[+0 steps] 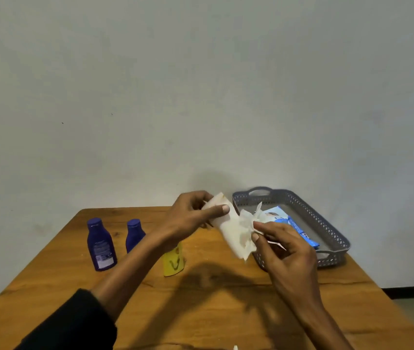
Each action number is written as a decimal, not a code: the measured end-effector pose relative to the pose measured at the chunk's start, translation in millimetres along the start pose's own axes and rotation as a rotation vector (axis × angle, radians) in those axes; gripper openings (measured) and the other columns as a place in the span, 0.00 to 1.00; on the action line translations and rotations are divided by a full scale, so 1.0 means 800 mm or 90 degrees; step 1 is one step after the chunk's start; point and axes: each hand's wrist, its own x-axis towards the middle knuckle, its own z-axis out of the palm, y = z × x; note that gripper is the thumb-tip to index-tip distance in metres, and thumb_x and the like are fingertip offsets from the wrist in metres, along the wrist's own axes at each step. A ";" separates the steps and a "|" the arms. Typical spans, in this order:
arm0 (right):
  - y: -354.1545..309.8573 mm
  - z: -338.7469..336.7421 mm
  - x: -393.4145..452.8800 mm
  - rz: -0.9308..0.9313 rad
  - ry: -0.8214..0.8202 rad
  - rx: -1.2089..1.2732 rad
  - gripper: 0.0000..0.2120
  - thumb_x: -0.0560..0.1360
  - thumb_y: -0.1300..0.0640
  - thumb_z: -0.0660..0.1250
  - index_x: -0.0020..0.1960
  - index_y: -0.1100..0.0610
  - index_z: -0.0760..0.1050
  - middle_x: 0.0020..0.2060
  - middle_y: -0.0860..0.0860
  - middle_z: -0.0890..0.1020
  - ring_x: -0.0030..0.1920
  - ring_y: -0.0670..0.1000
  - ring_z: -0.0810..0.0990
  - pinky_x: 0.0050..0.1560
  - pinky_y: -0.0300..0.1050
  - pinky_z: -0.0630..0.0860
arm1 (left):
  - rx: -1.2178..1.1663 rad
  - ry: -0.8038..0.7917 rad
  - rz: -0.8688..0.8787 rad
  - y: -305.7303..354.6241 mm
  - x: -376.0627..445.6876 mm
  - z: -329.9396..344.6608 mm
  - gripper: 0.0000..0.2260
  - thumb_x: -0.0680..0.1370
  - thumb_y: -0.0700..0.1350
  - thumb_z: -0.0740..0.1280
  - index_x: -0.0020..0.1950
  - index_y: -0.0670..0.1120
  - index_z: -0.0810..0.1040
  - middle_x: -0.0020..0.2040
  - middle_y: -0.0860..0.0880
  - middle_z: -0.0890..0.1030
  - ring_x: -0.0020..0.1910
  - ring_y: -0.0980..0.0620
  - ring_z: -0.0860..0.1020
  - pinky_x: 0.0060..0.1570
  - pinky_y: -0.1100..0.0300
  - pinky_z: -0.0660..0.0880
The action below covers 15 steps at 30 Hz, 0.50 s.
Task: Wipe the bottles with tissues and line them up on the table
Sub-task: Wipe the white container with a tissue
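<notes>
In the head view, a white bottle (pixel 222 218) was held tilted in the air above the tabletop (pixel 201 299), just left of the grey basket (pixel 327 223). The left hand (pixel 190 215) was curled round its upper end, with the thumb laid flat along its side. The right hand (pixel 286 251) pinched a crumpled tissue (pixel 245 231) between thumb and fingertips and pressed it against the bottle's lower end.

The step in hand was judged to be the wiping of this bottle. It would be done well if the bottle were turned by the left hand while the tissue was drawn along its whole length, so that no side was missed; the grip would best be kept firm, as a smooth bottle could slip.

Well left of the basket, two purple bottles (pixel 101 245) (pixel 134 234) were seen standing upright side by side, and a yellow bottle (pixel 174 261) stood nearer the basket, partly hidden by the left forearm. A blue tissue packet (pixel 299 231) was seen lying inside the basket, just behind the right hand. The held bottle had not yet been set in the row.
</notes>
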 end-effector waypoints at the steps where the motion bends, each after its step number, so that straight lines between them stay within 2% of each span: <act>1: -0.006 0.001 0.002 -0.026 0.001 -0.014 0.11 0.74 0.66 0.73 0.53 0.55 0.85 0.48 0.50 0.85 0.48 0.48 0.85 0.47 0.46 0.83 | -0.095 -0.006 -0.012 0.000 -0.015 0.006 0.17 0.72 0.52 0.73 0.52 0.39 0.81 0.44 0.44 0.84 0.42 0.49 0.81 0.42 0.53 0.79; 3: -0.019 0.005 -0.001 -0.065 -0.012 -0.037 0.12 0.74 0.66 0.73 0.54 0.55 0.85 0.48 0.49 0.84 0.48 0.49 0.85 0.46 0.46 0.84 | -0.244 -0.003 -0.062 -0.002 -0.042 0.021 0.22 0.72 0.54 0.70 0.56 0.37 0.79 0.47 0.43 0.84 0.46 0.46 0.82 0.46 0.50 0.80; 5: -0.028 0.011 -0.009 -0.103 -0.034 -0.074 0.12 0.74 0.66 0.74 0.55 0.54 0.85 0.48 0.46 0.83 0.49 0.48 0.84 0.47 0.44 0.83 | -0.349 0.000 -0.129 -0.005 -0.065 0.039 0.22 0.75 0.56 0.67 0.60 0.40 0.77 0.51 0.40 0.84 0.47 0.44 0.83 0.46 0.49 0.81; 9: -0.040 0.019 -0.033 -0.213 -0.054 -0.205 0.14 0.71 0.65 0.70 0.55 0.56 0.85 0.48 0.48 0.82 0.50 0.41 0.81 0.52 0.33 0.77 | -0.550 0.007 -0.156 -0.003 -0.104 0.066 0.22 0.78 0.55 0.63 0.60 0.38 0.78 0.52 0.36 0.83 0.49 0.41 0.83 0.48 0.48 0.82; 11: -0.040 0.019 -0.054 -0.249 -0.101 -0.223 0.16 0.69 0.66 0.70 0.56 0.57 0.84 0.49 0.50 0.81 0.52 0.40 0.78 0.55 0.28 0.73 | -0.565 0.035 -0.184 -0.002 -0.115 0.069 0.22 0.78 0.55 0.64 0.61 0.39 0.75 0.46 0.39 0.84 0.44 0.42 0.83 0.42 0.51 0.82; 12: -0.038 0.019 -0.066 -0.268 -0.137 -0.225 0.17 0.68 0.67 0.71 0.56 0.57 0.84 0.50 0.51 0.81 0.54 0.42 0.78 0.56 0.29 0.73 | -0.548 0.052 -0.202 -0.005 -0.119 0.068 0.21 0.77 0.56 0.64 0.60 0.40 0.74 0.44 0.41 0.84 0.42 0.43 0.83 0.39 0.51 0.82; 15: -0.029 0.012 -0.087 -0.303 -0.212 -0.223 0.17 0.68 0.66 0.73 0.56 0.56 0.82 0.51 0.52 0.81 0.54 0.46 0.79 0.54 0.37 0.77 | -0.498 0.065 -0.248 -0.019 -0.134 0.072 0.21 0.76 0.59 0.63 0.63 0.47 0.73 0.46 0.42 0.85 0.44 0.42 0.83 0.44 0.48 0.81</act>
